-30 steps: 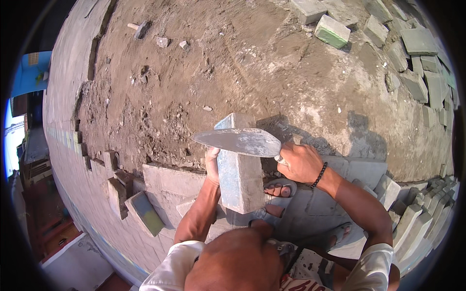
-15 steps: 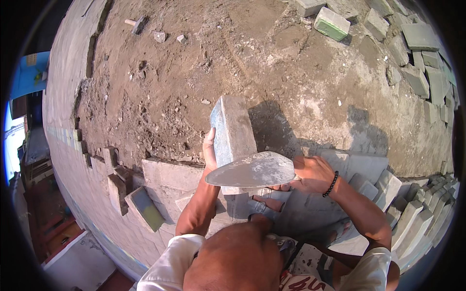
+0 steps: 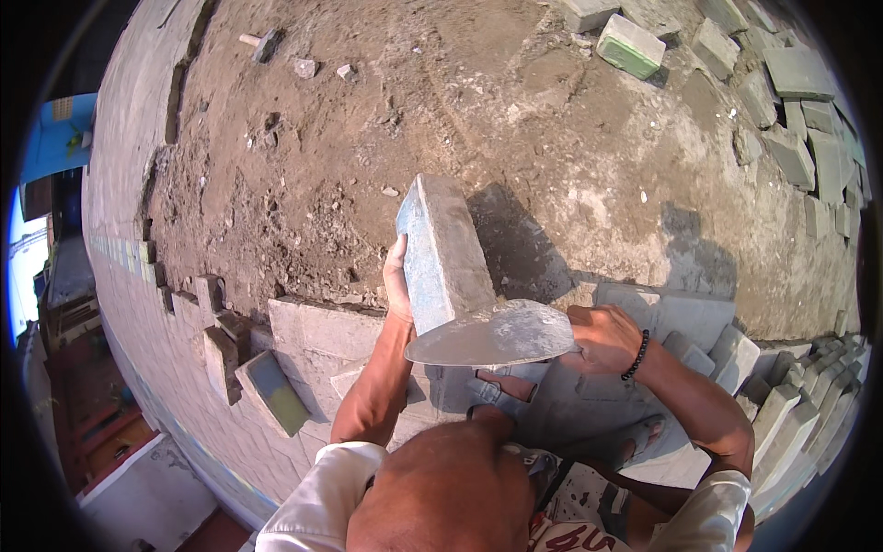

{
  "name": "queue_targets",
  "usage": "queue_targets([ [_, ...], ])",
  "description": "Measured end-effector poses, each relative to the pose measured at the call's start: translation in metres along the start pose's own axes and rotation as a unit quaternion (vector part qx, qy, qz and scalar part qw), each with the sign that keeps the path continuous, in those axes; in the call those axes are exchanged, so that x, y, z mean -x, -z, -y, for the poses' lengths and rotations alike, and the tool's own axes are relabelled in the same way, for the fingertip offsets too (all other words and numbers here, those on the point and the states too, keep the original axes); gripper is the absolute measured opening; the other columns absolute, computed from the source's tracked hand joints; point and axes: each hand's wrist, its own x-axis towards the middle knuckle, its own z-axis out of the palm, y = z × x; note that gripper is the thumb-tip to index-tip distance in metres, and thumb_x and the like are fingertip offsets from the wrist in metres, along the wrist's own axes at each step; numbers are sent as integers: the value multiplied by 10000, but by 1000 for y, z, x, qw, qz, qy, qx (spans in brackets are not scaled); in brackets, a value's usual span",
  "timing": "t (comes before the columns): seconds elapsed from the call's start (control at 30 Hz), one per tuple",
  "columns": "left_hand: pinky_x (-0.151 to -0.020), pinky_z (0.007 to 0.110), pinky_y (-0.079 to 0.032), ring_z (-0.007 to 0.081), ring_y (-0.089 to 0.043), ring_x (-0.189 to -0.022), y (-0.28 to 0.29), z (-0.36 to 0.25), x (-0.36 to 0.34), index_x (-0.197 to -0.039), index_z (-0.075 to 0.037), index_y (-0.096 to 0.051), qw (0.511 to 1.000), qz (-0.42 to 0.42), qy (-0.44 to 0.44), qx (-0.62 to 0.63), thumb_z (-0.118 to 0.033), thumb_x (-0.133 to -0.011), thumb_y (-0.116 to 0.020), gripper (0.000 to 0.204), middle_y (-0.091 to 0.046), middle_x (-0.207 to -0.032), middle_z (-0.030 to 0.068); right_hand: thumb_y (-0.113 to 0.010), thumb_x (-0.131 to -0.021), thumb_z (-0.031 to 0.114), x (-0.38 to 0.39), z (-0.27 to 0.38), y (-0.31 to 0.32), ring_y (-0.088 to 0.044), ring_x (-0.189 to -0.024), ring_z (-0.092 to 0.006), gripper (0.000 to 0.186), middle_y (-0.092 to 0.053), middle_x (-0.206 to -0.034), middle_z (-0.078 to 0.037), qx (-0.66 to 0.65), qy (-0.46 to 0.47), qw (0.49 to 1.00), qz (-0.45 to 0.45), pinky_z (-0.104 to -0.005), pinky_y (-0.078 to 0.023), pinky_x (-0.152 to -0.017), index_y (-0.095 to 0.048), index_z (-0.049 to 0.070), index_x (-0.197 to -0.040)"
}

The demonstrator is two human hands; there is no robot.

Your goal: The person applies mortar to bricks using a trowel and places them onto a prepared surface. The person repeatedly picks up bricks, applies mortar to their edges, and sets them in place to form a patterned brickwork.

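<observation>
In the middle of the view my left hand (image 3: 396, 281) grips a concrete paving block (image 3: 451, 244) from its left side. The face toward that hand is pale blue, and the long side turned up is bare grey-brown. My right hand (image 3: 602, 339), with a dark bead bracelet at its wrist, is closed on a trowel (image 3: 492, 333). The trowel's broad grey blade points left and overlaps the near end of the block. Its handle is hidden within my fingers. I cannot tell whether blade and block touch.
Bare soil (image 3: 515, 101) with rubble spreads ahead, a hammer (image 3: 265, 44) at its far left. Laid pavers (image 3: 313, 345) edge the near side. A loose blue-and-yellow block (image 3: 274, 391) leans at left. Stacked blocks (image 3: 782, 432) stand at right, and more (image 3: 798, 71) lie at far right.
The trowel and my right hand have shifted a little right and toward me. The block's near end shows more, and its far end sits slightly farther up.
</observation>
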Motion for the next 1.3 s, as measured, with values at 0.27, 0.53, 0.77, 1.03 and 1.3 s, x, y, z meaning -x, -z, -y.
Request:
queue_targets([
  [0.27, -975, 491, -492, 337, -636, -1086, -23, 16, 13, -1327, -58, -566, 999, -31, 13, 15, -467, -929, -581, 571, -651, -1237, 149, -659, -811, 188, -48, -13, 40, -671, -795, -409, 286, -667, -896, -228, -2, -269, 955, -129, -479, -525, -689, -581, -17, -994],
  [0.53, -807, 465, -583, 297, -667, -993, -16, 13, -7, -1225, -75, -616, 998, -36, -27, 52, -495, -986, -464, 507, -680, -1117, 144, -716, -812, 288, 12, 18, -12, -689, -791, -290, 372, -625, -952, -111, 73, -33, 991, -104, -404, -576, -713, -667, 90, -1123],
  [0.77, -912, 483, -517, 321, -629, -1060, -41, 19, -6, -1266, -119, -610, 988, -98, -85, -87, -537, -960, -471, 536, -651, -1211, 108, -710, -803, 278, -34, -9, 0, -694, -813, -314, 280, -588, -909, -140, 202, -76, 973, -89, -445, -572, -681, -646, 56, -960],
  [1.03, -640, 326, -536, 228, -602, -751, -18, 18, -24, -960, -36, -625, 940, 62, 83, 325, -303, -933, -568, 275, -607, -873, 94, -652, -819, 148, -46, -21, 77, -640, -749, -414, 262, -635, -789, -227, -1, -277, 919, -281, -456, -489, -672, -576, -23, -1004],
  [1.3, -609, 287, -507, 156, -530, -740, 13, -16, 25, -990, -17, -531, 983, 110, -4, 149, -256, -968, -564, 242, -499, -858, 58, -668, -824, 124, -6, -11, 18, -644, -681, -357, 214, -631, -733, -196, -123, -264, 918, -268, -393, -479, -638, -605, -11, -977],
])
